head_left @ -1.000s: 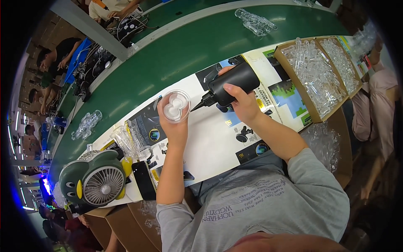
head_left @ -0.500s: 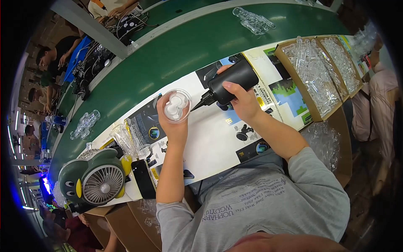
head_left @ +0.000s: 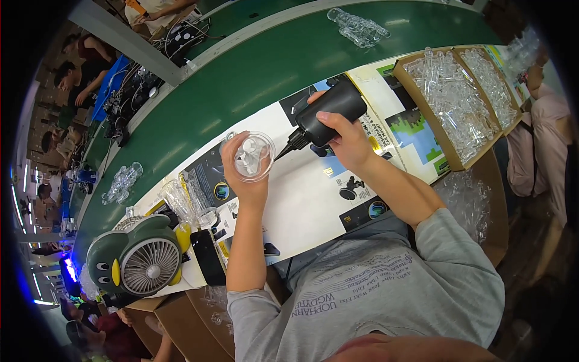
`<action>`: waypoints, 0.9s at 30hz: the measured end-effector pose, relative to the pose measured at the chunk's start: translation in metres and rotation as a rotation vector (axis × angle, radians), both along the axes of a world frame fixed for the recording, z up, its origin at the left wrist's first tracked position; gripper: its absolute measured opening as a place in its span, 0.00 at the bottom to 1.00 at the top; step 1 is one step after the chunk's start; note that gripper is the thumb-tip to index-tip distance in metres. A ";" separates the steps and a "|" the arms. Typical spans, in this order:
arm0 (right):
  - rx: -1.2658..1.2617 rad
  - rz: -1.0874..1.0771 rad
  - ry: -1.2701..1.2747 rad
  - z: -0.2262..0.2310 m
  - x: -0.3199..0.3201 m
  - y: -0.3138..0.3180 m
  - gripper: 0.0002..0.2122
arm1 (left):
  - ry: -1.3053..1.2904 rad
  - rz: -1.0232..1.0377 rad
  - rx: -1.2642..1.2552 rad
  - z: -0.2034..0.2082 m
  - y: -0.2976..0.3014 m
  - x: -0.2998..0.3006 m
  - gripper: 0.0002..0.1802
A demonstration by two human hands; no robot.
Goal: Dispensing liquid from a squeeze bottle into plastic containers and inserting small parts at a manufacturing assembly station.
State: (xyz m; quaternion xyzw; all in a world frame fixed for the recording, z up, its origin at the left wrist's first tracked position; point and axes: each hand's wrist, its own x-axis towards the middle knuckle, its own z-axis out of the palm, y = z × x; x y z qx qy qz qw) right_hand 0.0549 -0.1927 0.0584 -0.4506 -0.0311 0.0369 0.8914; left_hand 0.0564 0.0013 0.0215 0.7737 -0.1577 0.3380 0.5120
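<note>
My left hand [head_left: 249, 194] holds up a clear round plastic part [head_left: 247, 177], its fingers wrapped around the far side. Whitish rounded shapes show inside the rim. In my right hand [head_left: 354, 145] is a black squeeze bottle [head_left: 338, 108], tilted with its narrow nozzle [head_left: 283, 152] pointing down and left. The nozzle tip is right at the near right rim of the clear part; whether it touches, I cannot tell. Below both hands lies a white printed sheet [head_left: 301, 208] on the worktop.
Open cardboard trays [head_left: 422, 114] of clear plastic parts stand at the right. At the left are a green penguin-shaped fan [head_left: 151, 268], a black phone [head_left: 207, 256] and more clear parts [head_left: 181, 202]. Beyond runs a green conveyor belt [head_left: 241, 78] carrying clear pieces [head_left: 359, 29]. Other people sit nearby.
The clear part has turned in my left hand, so the whitish shapes inside look different. My right hand and the bottle have shifted slightly left.
</note>
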 end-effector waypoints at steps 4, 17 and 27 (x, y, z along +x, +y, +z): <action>-0.003 0.004 -0.001 -0.001 0.000 -0.003 0.15 | -0.063 -0.010 0.044 0.005 -0.002 0.000 0.23; -0.011 -0.083 -0.122 -0.001 0.000 0.000 0.16 | 0.009 0.042 0.038 0.002 0.001 -0.002 0.23; -0.057 -0.092 -0.183 -0.006 0.003 -0.002 0.15 | 0.023 0.082 0.057 0.005 0.002 -0.003 0.25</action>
